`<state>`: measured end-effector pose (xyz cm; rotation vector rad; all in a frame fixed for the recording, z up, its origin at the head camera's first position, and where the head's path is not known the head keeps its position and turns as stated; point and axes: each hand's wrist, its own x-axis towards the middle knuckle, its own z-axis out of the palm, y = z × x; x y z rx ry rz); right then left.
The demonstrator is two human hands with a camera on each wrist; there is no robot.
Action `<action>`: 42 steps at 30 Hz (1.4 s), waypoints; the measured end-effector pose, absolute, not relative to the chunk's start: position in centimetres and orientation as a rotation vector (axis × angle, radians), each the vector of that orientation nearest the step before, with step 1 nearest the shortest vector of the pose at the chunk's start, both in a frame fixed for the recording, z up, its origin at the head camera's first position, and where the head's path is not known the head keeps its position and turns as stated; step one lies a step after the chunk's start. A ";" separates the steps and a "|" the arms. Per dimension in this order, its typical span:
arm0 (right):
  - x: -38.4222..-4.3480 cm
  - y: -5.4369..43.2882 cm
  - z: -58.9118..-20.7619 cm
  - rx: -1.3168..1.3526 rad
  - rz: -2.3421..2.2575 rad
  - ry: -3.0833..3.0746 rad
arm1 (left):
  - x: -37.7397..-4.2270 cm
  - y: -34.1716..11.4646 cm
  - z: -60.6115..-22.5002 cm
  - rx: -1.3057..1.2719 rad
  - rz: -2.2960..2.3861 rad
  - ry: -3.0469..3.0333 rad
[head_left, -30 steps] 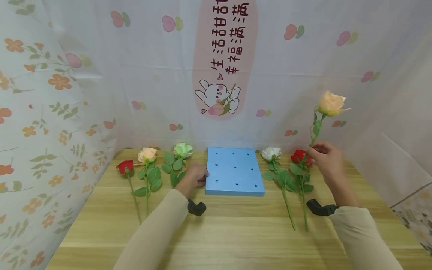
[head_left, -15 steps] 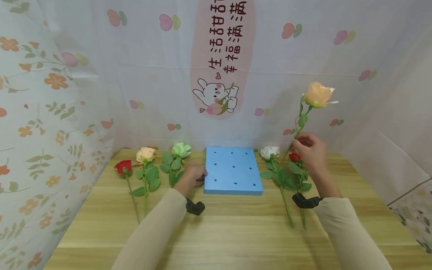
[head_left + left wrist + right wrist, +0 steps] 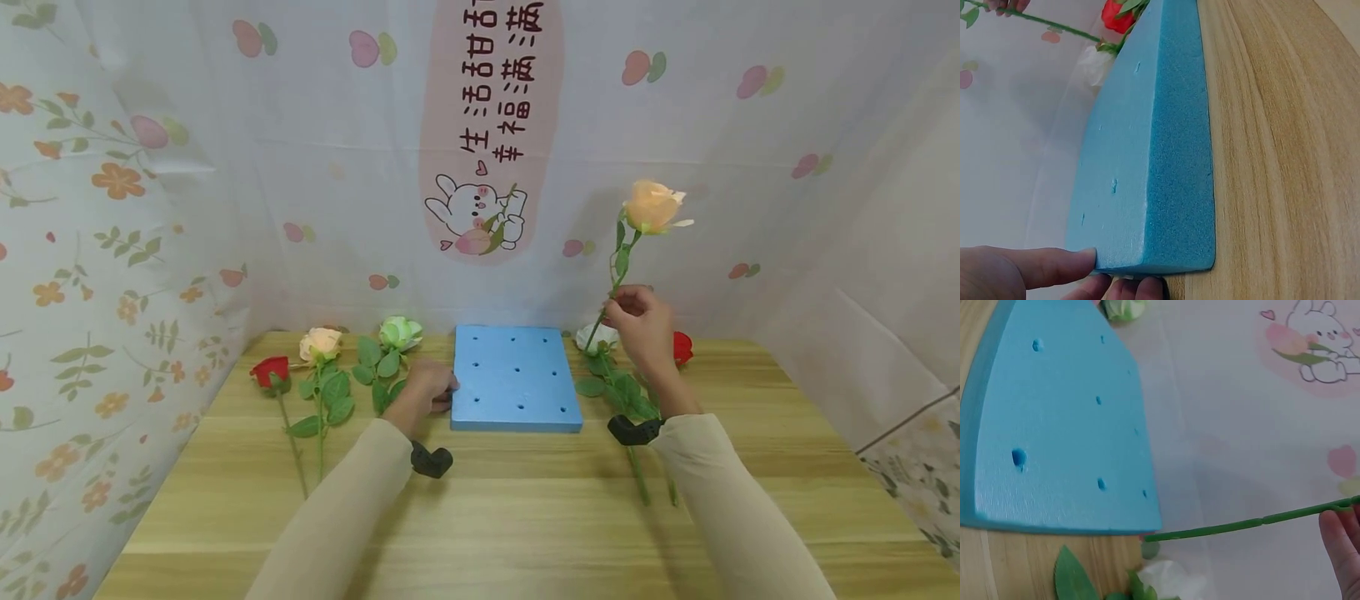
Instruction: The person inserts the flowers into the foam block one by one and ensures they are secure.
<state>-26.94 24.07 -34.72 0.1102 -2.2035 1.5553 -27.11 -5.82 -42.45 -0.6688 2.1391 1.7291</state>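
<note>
A peach rose stands nearly upright in my right hand, which pinches its green stem between thumb and fingers. The stem's lower end hangs near the right back corner of a blue foam board with several small holes in its top. My left hand holds the board's left edge. In the left wrist view its thumb lies on the top edge, and the other fingers curl against the side, partly hidden. Behind the right hand lie a white rose and a red rose, both partly covered.
On the left side of the wooden table lie a red rose, a peach rose and a pale green rose. A printed cloth hangs directly behind the table, with more cloth on both sides.
My right hand has moved left with the peach rose, from above the red rose to above the white rose. The left hand has stayed at the foam board's edge.
</note>
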 end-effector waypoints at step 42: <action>-31.6 20.1 -38.0 -0.035 1.561 -2.067 | -26.7 -6.2 -42.2 -0.600 1.753 2.126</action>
